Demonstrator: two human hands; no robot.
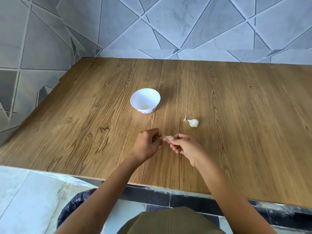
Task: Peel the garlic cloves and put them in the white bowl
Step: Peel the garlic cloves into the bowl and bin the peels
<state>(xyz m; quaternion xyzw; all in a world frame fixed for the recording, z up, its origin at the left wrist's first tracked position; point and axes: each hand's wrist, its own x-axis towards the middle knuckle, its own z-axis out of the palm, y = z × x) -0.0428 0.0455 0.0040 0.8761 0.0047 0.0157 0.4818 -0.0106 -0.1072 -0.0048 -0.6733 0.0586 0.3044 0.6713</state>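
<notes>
Both the left hand (146,146) and the right hand (184,146) pinch one garlic clove (169,138) in curled fingers (176,137) over the counter (236,107), near the white bowl (133,103).

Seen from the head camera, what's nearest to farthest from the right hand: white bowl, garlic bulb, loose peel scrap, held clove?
1. Garlic clove: pinched by the right hand itself.
2. Garlic bulb and peel scrap: on the table just beyond, too close to call.
3. White bowl: farthest, beyond and to the left.
</notes>
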